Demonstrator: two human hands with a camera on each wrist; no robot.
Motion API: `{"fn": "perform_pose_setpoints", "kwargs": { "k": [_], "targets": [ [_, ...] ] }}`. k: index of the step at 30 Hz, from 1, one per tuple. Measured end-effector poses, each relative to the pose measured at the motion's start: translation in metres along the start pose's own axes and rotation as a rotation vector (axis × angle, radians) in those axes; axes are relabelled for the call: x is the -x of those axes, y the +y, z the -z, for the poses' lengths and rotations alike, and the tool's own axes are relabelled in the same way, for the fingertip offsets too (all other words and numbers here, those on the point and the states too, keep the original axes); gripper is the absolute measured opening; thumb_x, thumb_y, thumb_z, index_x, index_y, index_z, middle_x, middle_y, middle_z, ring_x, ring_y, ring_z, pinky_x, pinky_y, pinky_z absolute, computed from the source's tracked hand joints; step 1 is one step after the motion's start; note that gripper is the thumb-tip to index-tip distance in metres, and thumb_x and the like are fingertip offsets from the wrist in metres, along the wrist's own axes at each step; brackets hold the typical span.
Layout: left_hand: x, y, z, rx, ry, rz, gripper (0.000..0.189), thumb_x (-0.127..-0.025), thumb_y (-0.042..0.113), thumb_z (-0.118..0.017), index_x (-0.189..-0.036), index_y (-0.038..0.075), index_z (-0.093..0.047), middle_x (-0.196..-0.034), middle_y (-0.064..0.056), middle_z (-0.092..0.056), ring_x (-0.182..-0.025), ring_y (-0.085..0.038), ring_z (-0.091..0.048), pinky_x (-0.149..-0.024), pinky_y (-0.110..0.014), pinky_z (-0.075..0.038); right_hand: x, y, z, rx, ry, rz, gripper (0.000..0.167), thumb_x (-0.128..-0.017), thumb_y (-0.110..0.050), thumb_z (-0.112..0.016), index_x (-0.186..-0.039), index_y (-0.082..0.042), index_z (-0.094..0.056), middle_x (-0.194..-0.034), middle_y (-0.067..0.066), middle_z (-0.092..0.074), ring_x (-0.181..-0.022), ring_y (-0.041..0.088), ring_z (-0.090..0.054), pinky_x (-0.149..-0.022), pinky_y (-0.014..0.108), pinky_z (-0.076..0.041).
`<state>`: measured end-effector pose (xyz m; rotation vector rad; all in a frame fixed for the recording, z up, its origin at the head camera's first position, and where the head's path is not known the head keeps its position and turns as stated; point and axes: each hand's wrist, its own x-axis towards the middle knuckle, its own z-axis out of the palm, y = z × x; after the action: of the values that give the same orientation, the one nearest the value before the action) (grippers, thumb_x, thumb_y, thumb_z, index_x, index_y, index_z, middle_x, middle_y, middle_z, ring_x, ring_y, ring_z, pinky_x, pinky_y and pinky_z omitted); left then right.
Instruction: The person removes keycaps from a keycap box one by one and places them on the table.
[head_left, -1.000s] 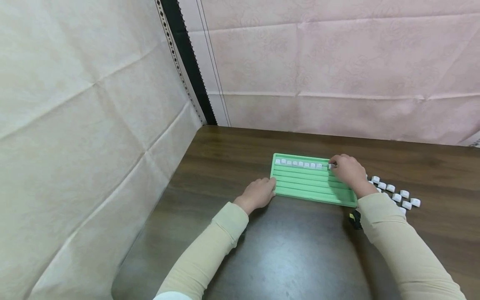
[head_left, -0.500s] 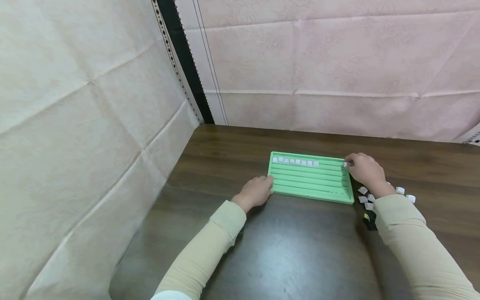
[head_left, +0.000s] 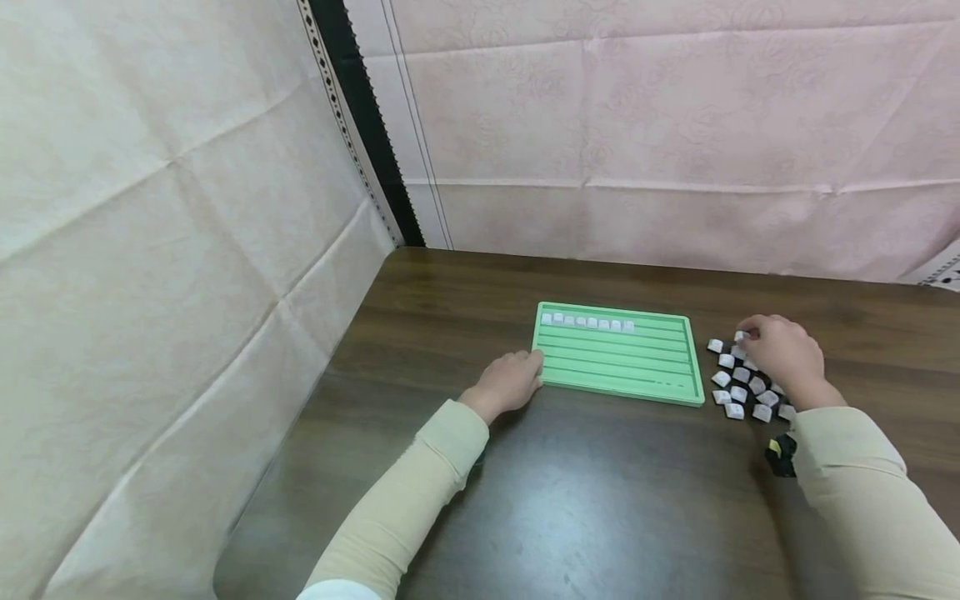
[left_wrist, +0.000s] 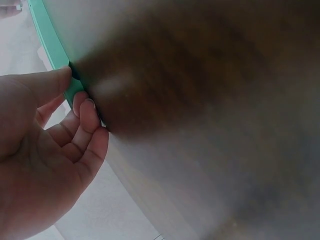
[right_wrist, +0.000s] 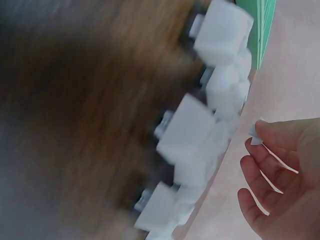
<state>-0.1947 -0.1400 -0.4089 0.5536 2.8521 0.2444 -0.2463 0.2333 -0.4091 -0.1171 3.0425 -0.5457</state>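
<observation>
A green ridged tray (head_left: 622, 358) lies on the table, with a row of small white keycaps (head_left: 581, 321) along its far left part. My left hand (head_left: 506, 382) grips the tray's near left corner. In the left wrist view, the thumb and curled fingers (left_wrist: 90, 112) hold the tray's green edge (left_wrist: 50, 37). To the right of the tray, my right hand (head_left: 786, 354) is over the far side of a loose group of white keycaps with dark undersides (head_left: 738, 393). Between its thumb and index finger it pinches one white keycap (right_wrist: 256, 134).
The brown wooden table (head_left: 570, 492) meets a pale cloth wall (head_left: 675, 150) behind and another cloth (head_left: 172, 333) at left. A black device with a yellow mark (head_left: 781, 455) is at the right wrist.
My right hand, with a keycap pinched throughout, has moved right from the tray's top row to the loose keycaps. The left hand stays on the tray corner; the row looks the same.
</observation>
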Motion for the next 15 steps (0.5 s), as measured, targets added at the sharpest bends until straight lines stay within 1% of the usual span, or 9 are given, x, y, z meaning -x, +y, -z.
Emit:
{"fn": "perform_pose_setpoints", "kwargs": {
  "k": [5,9,12,15],
  "targets": [
    [0.000,0.000,-0.001,0.000,0.002,0.000,0.013,-0.095,0.025,-0.050,-0.100,0.013,-0.048,-0.087,0.000,-0.054,-0.077,-0.013,-0.048,-0.068,-0.025,-0.042,0.004,0.013,0.001,-0.002,-0.005,-0.036,0.031,-0.090,-0.015,-0.048,-0.114,0.003,-0.054,-0.113,0.030,-0.049,-0.095,0.046,-0.048,-0.057,0.044,-0.040],
    [-0.001,-0.001,-0.003,-0.002,0.004,-0.004,0.012,-0.095,0.025,-0.050,-0.098,0.014,-0.048,-0.087,0.000,-0.054,-0.076,-0.013,-0.049,-0.067,-0.025,-0.042,0.004,0.021,0.000,-0.005,-0.028,-0.041,0.031,-0.090,-0.016,-0.048,-0.113,0.004,-0.054,-0.113,0.031,-0.050,-0.093,0.046,-0.049,-0.055,0.042,-0.040],
    [-0.002,-0.001,-0.004,-0.003,0.004,-0.003,0.012,-0.095,0.025,-0.050,-0.098,0.014,-0.048,-0.088,0.000,-0.055,-0.077,-0.013,-0.050,-0.068,-0.025,-0.042,0.002,0.025,0.000,-0.003,-0.062,-0.046,0.032,-0.090,-0.017,-0.048,-0.114,0.005,-0.054,-0.112,0.032,-0.052,-0.091,0.046,-0.051,-0.053,0.040,-0.040],
    [-0.001,-0.002,-0.003,-0.003,0.003,0.001,0.012,-0.095,0.026,-0.050,-0.099,0.014,-0.048,-0.090,0.000,-0.056,-0.079,-0.013,-0.051,-0.069,-0.026,-0.043,0.000,0.026,0.000,-0.001,-0.106,-0.050,0.034,-0.090,-0.017,-0.047,-0.115,0.006,-0.053,-0.111,0.032,-0.052,-0.091,0.046,-0.051,-0.055,0.040,-0.041]
  ]
}}
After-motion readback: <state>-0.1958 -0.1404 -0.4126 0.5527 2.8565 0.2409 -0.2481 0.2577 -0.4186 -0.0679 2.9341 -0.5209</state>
